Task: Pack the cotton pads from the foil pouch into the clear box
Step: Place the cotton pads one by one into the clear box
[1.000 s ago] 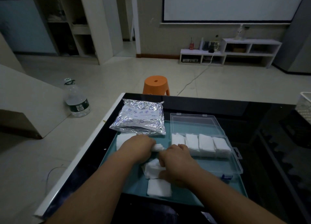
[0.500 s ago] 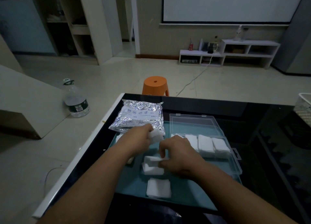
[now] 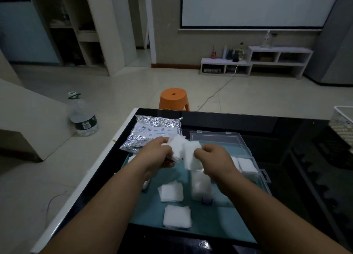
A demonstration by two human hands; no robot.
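Observation:
My left hand [image 3: 156, 154] and my right hand [image 3: 214, 156] are raised above the teal mat [image 3: 214, 221], and together they grip a bunch of white cotton pads [image 3: 186, 150] between them. The silver foil pouch [image 3: 152, 131] lies at the mat's far left corner. The clear box [image 3: 246, 158] stands open to the right, its lid folded back, with white pads [image 3: 247, 165] inside. Two loose stacks of pads [image 3: 171, 192] [image 3: 177, 216] lie on the mat below my hands, and another stack [image 3: 200, 185] sits by the box's left end.
The mat lies on a black glass table [image 3: 286, 131] with a white left edge. A white mesh basket [image 3: 342, 125] stands at the far right. On the floor are an orange stool [image 3: 173, 98] beyond the table and a big water bottle [image 3: 83, 116] to the left.
Both hands have lifted off the mat and come together, raising a bunch of pads in front of the pouch. One stack stays on the mat where my right hand was.

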